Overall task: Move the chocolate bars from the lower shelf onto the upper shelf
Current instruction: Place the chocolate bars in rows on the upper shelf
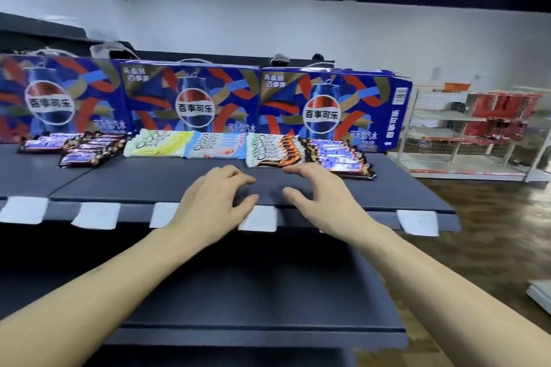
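Observation:
Rows of chocolate bars lie on the dark upper shelf: dark-wrapped bars at the left, yellow-white bars, light blue bars, white-orange bars and dark blue-labelled bars at the right. My left hand hovers over the shelf's front part, fingers loosely curled and holding nothing. My right hand hangs beside it with spread fingers, its fingertips just short of the white-orange bars, also holding nothing. No bars show on the part of the lower shelf that I can see.
Three blue cola cartons stand upright behind the bars. White price tags hang along the shelf's front edge. A white wire rack with red packs stands at the right, across a wooden floor.

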